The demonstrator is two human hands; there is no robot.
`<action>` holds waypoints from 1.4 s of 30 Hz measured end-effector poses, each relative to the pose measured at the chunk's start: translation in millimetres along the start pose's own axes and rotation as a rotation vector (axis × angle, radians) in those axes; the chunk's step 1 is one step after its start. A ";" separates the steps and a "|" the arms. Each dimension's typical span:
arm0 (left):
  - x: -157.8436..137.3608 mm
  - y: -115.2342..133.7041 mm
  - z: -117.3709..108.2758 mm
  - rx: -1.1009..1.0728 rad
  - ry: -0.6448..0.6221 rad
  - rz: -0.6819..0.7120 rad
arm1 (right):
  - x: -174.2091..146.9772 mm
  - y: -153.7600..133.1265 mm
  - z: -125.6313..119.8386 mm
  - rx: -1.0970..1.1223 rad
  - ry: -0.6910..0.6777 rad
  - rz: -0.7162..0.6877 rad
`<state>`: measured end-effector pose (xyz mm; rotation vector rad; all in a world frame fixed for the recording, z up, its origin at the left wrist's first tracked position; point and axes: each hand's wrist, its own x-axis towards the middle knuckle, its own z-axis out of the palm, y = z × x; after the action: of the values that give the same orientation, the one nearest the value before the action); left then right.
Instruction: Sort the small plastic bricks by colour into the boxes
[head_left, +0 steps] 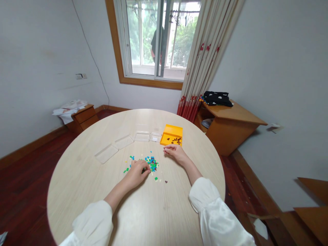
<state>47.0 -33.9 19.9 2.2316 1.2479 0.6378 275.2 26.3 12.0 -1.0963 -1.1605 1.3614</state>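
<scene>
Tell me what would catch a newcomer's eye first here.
Probably the bright yellow box, open toward the far side of the round table, with brown pieces inside. Next, the pile of mostly blue and green pieces mid-table, the left hand at its edge and the right hand just in front of the yellow box. Behind, a red-patterned curtain hangs beside the window.

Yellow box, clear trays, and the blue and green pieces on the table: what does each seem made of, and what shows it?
Yellow box: probably plastic, smooth and opaque; its colour is even and its edges crisp.
Clear trays: likely thin, transparent plastic, since the tabletop shows through; glass is possible.
Blue and green pieces: seemingly plastic, from their bright, uniform colour; too small to judge gloss.
</scene>
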 end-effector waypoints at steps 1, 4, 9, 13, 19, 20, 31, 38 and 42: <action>0.2 -0.9 0.0 -0.008 0.017 -0.006 | 2.6 0.9 -1.2 0.026 0.066 -0.028; 0.3 -2.6 -0.9 -0.033 0.061 -0.020 | 10.6 4.0 -7.6 0.065 0.321 -0.112; -0.1 -1.8 -3.4 -0.051 0.095 -0.025 | 17.7 9.4 -20.1 -0.029 0.601 -0.210; 0.8 0.3 -4.0 -0.105 0.143 -0.030 | 20.3 12.1 -22.7 -0.009 0.673 -0.235; 6.4 -2.7 -1.2 -0.420 0.265 -0.148 | 22.0 10.7 -19.9 0.053 0.656 -0.276; 7.5 -3.7 -1.1 -0.490 0.281 -0.181 | 21.1 9.9 -18.4 0.023 0.642 -0.286; 10.4 1.2 -8.1 -0.885 0.322 -0.357 | -22.6 1.4 47.4 -0.559 0.073 -0.596; 10.8 -4.7 -4.5 -0.888 0.336 -0.293 | -39.2 4.5 74.8 -0.626 -0.197 -0.715; 11.4 -5.1 -3.8 -0.870 0.317 -0.295 | -37.0 5.5 72.5 -0.625 -0.153 -0.684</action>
<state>46.8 -20.9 21.4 1.2413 1.1031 1.1672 206.4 -17.2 17.1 -0.8732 -1.9292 0.5572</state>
